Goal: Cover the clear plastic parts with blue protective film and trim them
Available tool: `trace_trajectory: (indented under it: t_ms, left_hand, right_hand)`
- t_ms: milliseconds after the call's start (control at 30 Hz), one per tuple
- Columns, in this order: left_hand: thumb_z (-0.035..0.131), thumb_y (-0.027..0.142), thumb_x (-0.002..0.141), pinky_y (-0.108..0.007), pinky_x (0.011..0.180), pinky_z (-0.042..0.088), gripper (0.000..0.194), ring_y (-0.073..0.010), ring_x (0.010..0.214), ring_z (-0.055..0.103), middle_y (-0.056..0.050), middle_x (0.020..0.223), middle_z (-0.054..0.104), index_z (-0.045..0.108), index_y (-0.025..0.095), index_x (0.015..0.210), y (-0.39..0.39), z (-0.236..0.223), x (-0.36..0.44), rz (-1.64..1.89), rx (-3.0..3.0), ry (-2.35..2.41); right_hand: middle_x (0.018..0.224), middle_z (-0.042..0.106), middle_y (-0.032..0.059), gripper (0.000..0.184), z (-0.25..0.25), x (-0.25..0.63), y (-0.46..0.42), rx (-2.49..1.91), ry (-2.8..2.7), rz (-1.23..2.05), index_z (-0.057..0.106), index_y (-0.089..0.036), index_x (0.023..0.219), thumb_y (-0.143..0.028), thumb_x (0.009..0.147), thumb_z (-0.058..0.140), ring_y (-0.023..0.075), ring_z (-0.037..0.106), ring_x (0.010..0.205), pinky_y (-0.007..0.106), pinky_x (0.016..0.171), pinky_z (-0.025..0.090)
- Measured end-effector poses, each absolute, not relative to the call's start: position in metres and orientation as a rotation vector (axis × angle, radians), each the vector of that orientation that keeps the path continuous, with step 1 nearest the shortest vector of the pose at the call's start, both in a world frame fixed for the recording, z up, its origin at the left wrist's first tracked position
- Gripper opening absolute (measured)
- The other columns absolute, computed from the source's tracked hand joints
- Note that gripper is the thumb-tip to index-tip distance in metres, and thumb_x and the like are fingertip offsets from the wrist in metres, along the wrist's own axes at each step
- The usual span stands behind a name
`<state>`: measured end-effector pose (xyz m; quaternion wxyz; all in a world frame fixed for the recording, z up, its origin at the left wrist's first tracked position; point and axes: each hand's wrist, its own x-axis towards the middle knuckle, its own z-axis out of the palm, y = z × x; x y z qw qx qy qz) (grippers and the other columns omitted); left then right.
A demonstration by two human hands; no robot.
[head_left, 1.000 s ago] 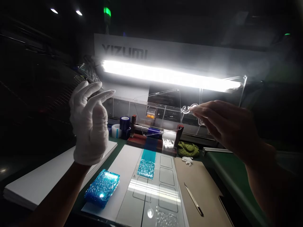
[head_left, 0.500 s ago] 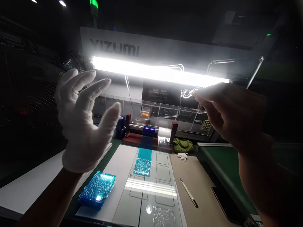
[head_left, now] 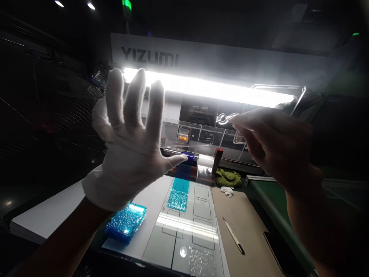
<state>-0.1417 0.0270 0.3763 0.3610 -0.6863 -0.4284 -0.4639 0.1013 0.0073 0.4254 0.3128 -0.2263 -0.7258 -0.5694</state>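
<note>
My left hand (head_left: 129, 154), in a white glove, is raised on the left with its fingers spread and nothing in it. On the right, the fingertips of my bare right hand (head_left: 273, 142) pinch a clear plastic part (head_left: 222, 119). Curled ends of this part stick out left of the fingers, and a thin rectangular outline shows above and behind the hand. The fingers hide its middle. Below my left hand lies a stack of shiny blue film pieces (head_left: 127, 223).
A lit tube lamp (head_left: 207, 86) crosses behind the hands. Blue film (head_left: 178, 196) runs from a roll stand (head_left: 218, 157) onto a plate with outlines (head_left: 158, 250). A craft knife (head_left: 233, 235) and phone (head_left: 276, 250) lie right, near a green pouch (head_left: 228, 177).
My left hand has moved right and turned, its fingers now pointing up and spread wider. My right hand still pinches the clear part, which has changed its tilt. The view has shifted slightly.
</note>
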Motion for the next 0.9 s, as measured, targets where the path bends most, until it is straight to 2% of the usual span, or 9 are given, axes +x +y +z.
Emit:
trace_trajectory:
  t_ms: [167,333,433,533,633,700,800,900]
  left_hand:
    - [0.066,0.077,0.046,-0.06,0.109,-0.001,0.137,-0.0402,0.138,-0.005,-0.016,0.153,-0.003,-0.006,0.015,0.145,0.034,0.364,-0.13,-1.072,-1.839,-1.049]
    - [0.071,0.057,0.059,-0.062,0.109,0.005,0.122,-0.0417,0.137,0.012,-0.016,0.151,0.014,-0.007,0.021,0.145,0.042,0.332,-0.129,-1.143,-1.952,-1.063]
    - [0.073,0.048,0.058,-0.06,0.109,0.008,0.122,-0.042,0.133,0.023,-0.02,0.148,0.018,-0.007,0.017,0.145,0.044,0.311,-0.139,-1.074,-2.007,-1.131]
    - [0.07,0.055,0.055,-0.06,0.109,0.011,0.125,-0.0425,0.129,0.029,-0.022,0.143,0.024,-0.005,0.012,0.145,0.046,0.292,-0.157,-0.978,-2.045,-1.222]
    - [0.065,0.066,0.052,-0.061,0.105,0.019,0.128,-0.0453,0.125,0.031,-0.022,0.139,0.027,-0.003,0.011,0.145,0.049,0.276,-0.174,-0.911,-2.062,-1.251]
    - [0.063,0.07,0.048,-0.06,0.102,0.024,0.131,-0.0465,0.122,0.033,-0.022,0.136,0.03,-0.001,0.011,0.145,0.05,0.268,-0.181,-0.881,-2.074,-1.257]
    - [0.063,0.072,0.046,-0.059,0.1,0.027,0.131,-0.0446,0.117,0.037,-0.02,0.132,0.034,0.001,0.014,0.146,0.05,0.262,-0.188,-0.874,-2.071,-1.281]
    - [0.064,0.073,0.046,-0.058,0.1,0.029,0.128,-0.0431,0.115,0.04,-0.019,0.13,0.037,0.007,0.016,0.145,0.048,0.258,-0.196,-0.874,-2.081,-1.3]
  right_hand:
    - [0.081,0.066,0.0009,0.011,0.399,0.092,0.014,-0.658,-2.059,-1.298,0.059,-0.021,0.093,-0.014,0.09,0.051,0.0123,0.06,0.071,0.026,0.056,0.048]
    - [0.086,0.067,0.0027,0.015,0.369,0.079,0.021,-0.72,-2.215,-1.092,0.061,-0.019,0.098,-0.014,0.091,0.048,0.0129,0.061,0.075,0.026,0.061,0.049]
    - [0.089,0.067,0.0029,0.018,0.363,0.081,0.018,-0.73,-2.262,-1.012,0.06,-0.018,0.103,-0.027,0.09,0.052,0.0138,0.062,0.078,0.026,0.065,0.049]
    - [0.107,0.066,0.0079,0.051,0.363,0.094,0.012,-0.832,-2.236,-1.008,0.053,-0.019,0.12,-0.051,0.08,0.06,0.0225,0.061,0.095,0.035,0.077,0.049]
    - [0.131,0.052,0.0128,0.08,0.359,0.104,0.012,-0.922,-2.312,-0.974,0.039,-0.021,0.134,-0.063,0.07,0.064,0.0317,0.048,0.118,0.049,0.095,0.042]
    - [0.142,0.04,0.0148,0.096,0.352,0.106,0.017,-0.948,-2.422,-0.905,0.028,-0.02,0.14,-0.063,0.064,0.067,0.0342,0.037,0.129,0.056,0.104,0.032]
    - [0.148,0.026,0.0178,0.117,0.34,0.105,0.026,-0.987,-2.557,-0.798,0.01,-0.017,0.146,-0.059,0.058,0.075,0.0354,0.023,0.136,0.063,0.109,0.018]
    - [0.149,0.022,0.0194,0.126,0.334,0.104,0.032,-1.004,-2.611,-0.707,-0.002,-0.017,0.146,-0.053,0.057,0.079,0.0356,0.019,0.137,0.065,0.109,0.011]
